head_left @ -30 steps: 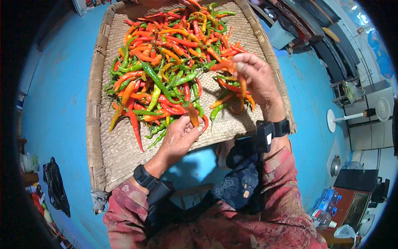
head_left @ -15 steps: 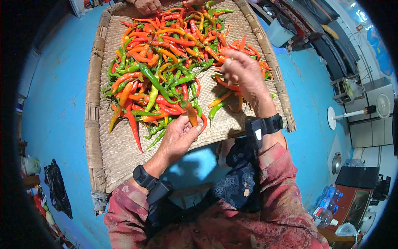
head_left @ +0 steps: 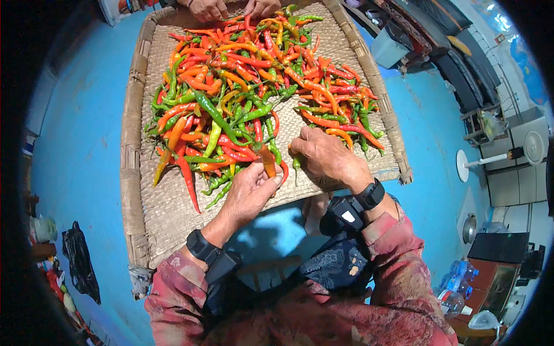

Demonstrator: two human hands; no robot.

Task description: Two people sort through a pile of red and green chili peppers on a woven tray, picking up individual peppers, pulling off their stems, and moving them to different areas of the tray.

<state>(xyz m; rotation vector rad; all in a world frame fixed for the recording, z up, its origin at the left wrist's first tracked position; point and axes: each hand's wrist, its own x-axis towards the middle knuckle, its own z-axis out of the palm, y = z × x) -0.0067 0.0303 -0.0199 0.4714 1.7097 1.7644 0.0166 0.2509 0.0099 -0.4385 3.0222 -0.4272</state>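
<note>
A heap of red, orange and green chili peppers (head_left: 231,86) lies on a woven mat tray (head_left: 173,230) with a thick rolled rim. At the near edge of this heap, my left hand (head_left: 251,187) is closed on an orange-brown chili pepper (head_left: 266,160), pinched upright between thumb and fingers. To its right, my right hand (head_left: 332,155) is low over the mat with its fingers curled in. A green chili pepper (head_left: 296,163) shows at its fingertips. Just beyond that hand is a second pile of mostly red and orange peppers (head_left: 340,95).
Another person's hands (head_left: 206,8) work at the tray's far edge. The floor (head_left: 81,155) is blue. To the right stand a white fan (head_left: 532,147), plastic bottles (head_left: 459,279) and a light-blue bin (head_left: 391,46). A black plastic bag (head_left: 79,259) lies at the left.
My right hand has come down and nearer from above the right-hand pile to the green pepper. My left hand keeps its pepper in place. The other person's second hand shows more fully.
</note>
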